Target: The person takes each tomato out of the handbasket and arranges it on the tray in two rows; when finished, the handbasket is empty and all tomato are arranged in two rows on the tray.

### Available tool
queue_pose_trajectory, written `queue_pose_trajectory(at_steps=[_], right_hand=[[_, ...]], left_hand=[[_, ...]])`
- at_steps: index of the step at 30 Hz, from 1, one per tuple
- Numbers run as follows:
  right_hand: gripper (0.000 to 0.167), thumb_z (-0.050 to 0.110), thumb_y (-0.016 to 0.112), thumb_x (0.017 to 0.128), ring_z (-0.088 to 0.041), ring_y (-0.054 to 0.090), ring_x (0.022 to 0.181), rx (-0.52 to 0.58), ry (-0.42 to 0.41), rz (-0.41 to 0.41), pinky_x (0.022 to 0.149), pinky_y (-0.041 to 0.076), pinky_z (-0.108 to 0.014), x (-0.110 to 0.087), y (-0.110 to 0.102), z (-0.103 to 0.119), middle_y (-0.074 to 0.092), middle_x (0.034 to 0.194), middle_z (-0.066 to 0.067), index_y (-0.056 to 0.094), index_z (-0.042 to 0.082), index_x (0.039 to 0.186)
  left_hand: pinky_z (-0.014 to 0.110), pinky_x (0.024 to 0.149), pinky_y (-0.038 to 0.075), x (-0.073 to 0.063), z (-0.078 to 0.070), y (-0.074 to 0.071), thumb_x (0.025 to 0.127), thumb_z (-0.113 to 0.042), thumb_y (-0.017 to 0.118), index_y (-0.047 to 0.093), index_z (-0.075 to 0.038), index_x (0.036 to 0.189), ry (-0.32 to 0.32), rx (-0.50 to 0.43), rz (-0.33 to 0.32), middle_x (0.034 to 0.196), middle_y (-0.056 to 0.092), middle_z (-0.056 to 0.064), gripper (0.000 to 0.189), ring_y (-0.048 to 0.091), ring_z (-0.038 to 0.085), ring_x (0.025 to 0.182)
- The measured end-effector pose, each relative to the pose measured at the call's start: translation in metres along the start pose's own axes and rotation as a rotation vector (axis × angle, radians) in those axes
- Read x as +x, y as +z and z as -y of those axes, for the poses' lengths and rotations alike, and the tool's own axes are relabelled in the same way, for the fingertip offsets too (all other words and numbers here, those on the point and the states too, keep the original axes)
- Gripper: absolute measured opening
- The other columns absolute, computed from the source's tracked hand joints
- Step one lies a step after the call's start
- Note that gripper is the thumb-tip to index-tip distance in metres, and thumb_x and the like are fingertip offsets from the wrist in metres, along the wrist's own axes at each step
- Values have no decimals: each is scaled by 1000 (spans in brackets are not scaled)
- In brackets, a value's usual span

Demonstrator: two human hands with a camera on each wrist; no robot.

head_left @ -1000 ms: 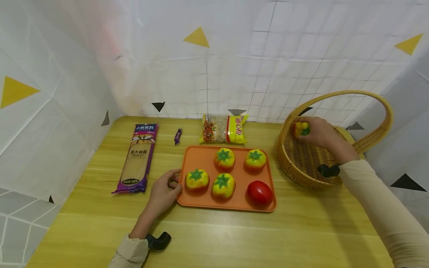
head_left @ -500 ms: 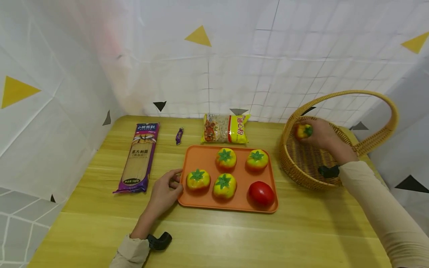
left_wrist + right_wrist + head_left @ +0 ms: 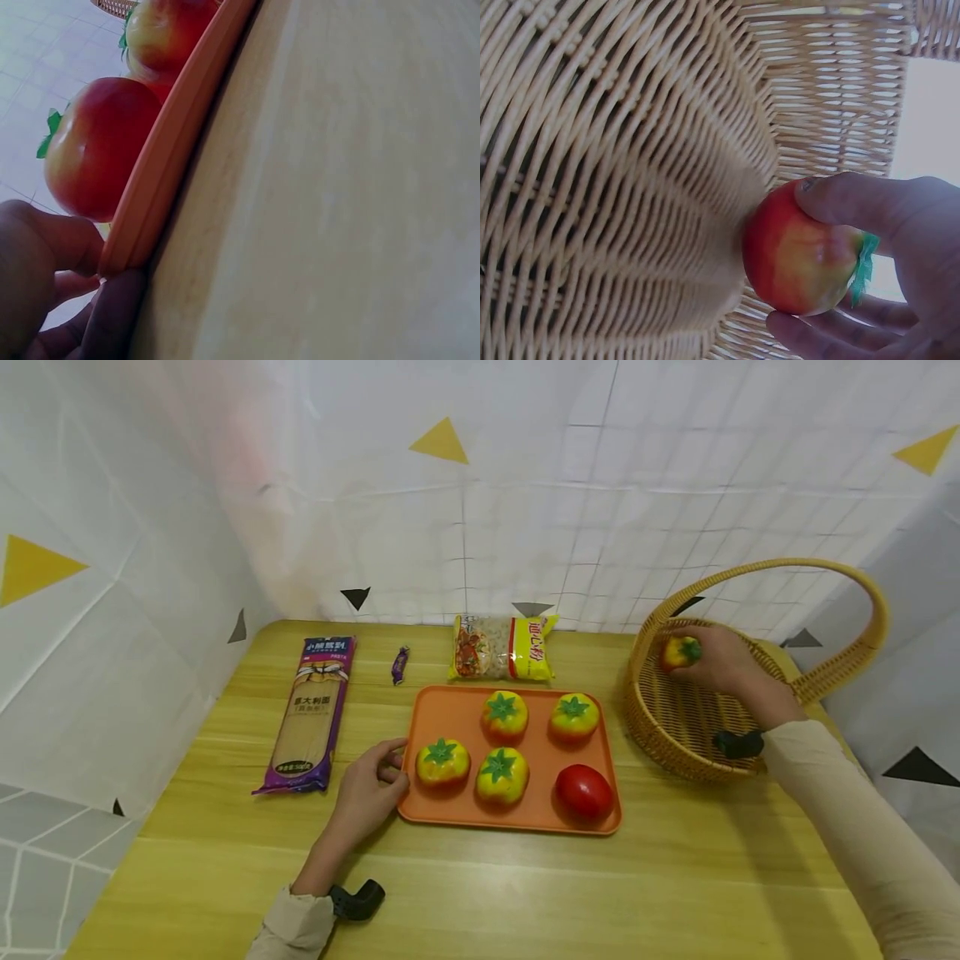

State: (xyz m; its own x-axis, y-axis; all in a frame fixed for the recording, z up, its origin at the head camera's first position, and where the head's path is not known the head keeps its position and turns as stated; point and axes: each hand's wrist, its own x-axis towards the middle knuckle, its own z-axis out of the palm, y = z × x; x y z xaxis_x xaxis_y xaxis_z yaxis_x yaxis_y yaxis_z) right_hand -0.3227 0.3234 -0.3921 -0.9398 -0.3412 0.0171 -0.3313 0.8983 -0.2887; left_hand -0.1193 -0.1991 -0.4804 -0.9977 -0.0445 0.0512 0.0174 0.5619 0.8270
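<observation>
In the head view my right hand (image 3: pixel 718 660) reaches into the wicker basket (image 3: pixel 645 714) and holds a yellow-red persimmon (image 3: pixel 678 653) near the basket's far left wall. Up close in the right wrist view, thumb and fingers grip the persimmon (image 3: pixel 802 251), its green leaf towards the palm. My left hand (image 3: pixel 369 789) is at the left edge of the orange tray (image 3: pixel 510 822). Finger and thumb pinch the tray's rim (image 3: pixel 154 195) in the left wrist view. Several persimmons (image 3: pixel 503 777) sit on the tray, along with a smooth red oval fruit (image 3: pixel 583 792).
Behind the tray lies a yellow bag of pasta (image 3: pixel 501 648). A purple pack of spaghetti (image 3: pixel 309 714) lies on the left, with a small purple-wrapped candy (image 3: pixel 401 665) beside it. The basket's tall handle (image 3: pixel 795 562) arches over its opening. A white patterned sheet (image 3: pixel 525 527) hangs behind the table.
The persimmon in my right hand has shifted slightly right inside the basket, and its leaf now faces more to the right. My left hand stays at the tray's edge.
</observation>
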Motion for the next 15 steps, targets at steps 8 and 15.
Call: queue_pose_trajectory(at_steps=[8,15], right_hand=[[71,20,81,82,-58,42,118,-3,19,20,93,35,-70,-11,-12,13,45,132,-39,49,-5,141],[71,18,80,83,-59,38,119,27,26,16,91,36,-70,-29,-18,22,38,136,-42,48,-5,142]], left_hand=[[34,71,54,0,2,0,85,-6,69,64,-17,134,19,11,-3,99,67,1,51,65,11,79],[35,71,54,-1,0,0,85,-7,70,64,-16,134,18,14,0,100,67,1,51,65,12,79]])
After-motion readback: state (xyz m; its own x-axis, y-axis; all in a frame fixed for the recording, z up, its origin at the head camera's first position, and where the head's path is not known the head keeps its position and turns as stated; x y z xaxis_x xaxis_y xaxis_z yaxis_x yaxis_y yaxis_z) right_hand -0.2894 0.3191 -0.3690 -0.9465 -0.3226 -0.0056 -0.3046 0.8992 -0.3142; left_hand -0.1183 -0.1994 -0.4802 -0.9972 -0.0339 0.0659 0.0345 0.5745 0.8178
